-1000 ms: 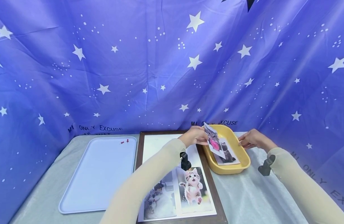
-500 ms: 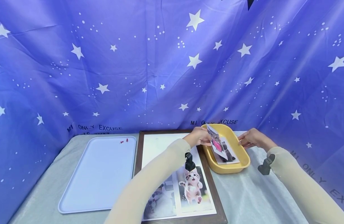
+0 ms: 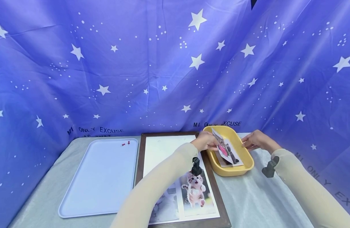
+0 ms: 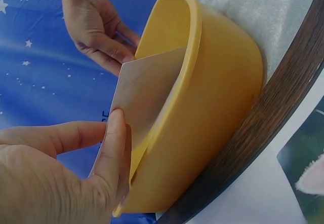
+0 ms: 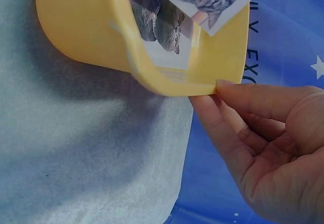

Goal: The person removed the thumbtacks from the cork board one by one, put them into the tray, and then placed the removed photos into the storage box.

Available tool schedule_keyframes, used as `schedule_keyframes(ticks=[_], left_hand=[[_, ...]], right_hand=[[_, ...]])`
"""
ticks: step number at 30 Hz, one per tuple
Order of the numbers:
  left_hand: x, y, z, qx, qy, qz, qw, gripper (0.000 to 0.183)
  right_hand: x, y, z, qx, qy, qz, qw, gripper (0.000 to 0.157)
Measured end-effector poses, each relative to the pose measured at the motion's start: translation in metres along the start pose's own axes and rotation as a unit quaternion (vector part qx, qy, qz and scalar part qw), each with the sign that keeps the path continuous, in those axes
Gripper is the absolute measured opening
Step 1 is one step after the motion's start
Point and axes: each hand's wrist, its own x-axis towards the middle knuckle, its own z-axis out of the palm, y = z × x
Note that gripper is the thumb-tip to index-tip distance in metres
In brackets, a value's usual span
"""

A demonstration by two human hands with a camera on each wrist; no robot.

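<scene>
My left hand [image 3: 206,141] pinches a cat photo [image 3: 224,151] by its edge between thumb and fingers. The photo tilts down inside the yellow tub [image 3: 244,158], and its pale back [image 4: 149,84] faces the left wrist camera. Under it, another photo [image 5: 164,36] of a grey cat lies on the tub's floor. My right hand [image 3: 257,141] grips the tub's right rim, with the thumb on top and fingers beneath, as the right wrist view shows.
Left of the tub lies a brown-framed white board [image 3: 160,148] bearing cat pictures, including a jumping kitten [image 3: 195,193]. A pale blue tray [image 3: 100,180] sits further left, with red push pins [image 3: 128,143] in its far right corner. A starry curtain [image 3: 163,69] hangs behind.
My left hand has moved right and slightly down, bringing the pinched photo lower into the tub. The right hand keeps its grip on the rim.
</scene>
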Motion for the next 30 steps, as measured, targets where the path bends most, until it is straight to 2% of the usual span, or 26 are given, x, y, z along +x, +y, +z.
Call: schedule_keyframes(ticks=[9, 12, 18, 24, 30], left_hand=[[0.002, -0.008, 0.014, -0.005, 0.027, -0.005, 0.9996, 0.030], [0.000, -0.008, 0.018, 0.001, 0.046, -0.009, 0.9989, 0.031], [-0.006, -0.007, 0.024, 0.005, 0.070, -0.008, 0.9975, 0.020], [-0.004, -0.008, 0.027, 0.007, 0.086, -0.005, 0.9962, 0.036], [-0.004, -0.008, 0.027, 0.026, 0.091, -0.011, 0.9954, 0.030]], right_hand=[[0.000, 0.001, 0.001, -0.004, 0.004, 0.006, 1.000, 0.043], [0.001, 0.001, 0.001, -0.004, 0.001, 0.006, 1.000, 0.044], [0.001, 0.001, 0.001, -0.005, 0.001, 0.006, 1.000, 0.046], [0.002, 0.002, 0.000, -0.002, 0.001, 0.000, 1.000, 0.046], [0.002, 0.000, 0.000, -0.008, 0.003, 0.001, 1.000, 0.045]])
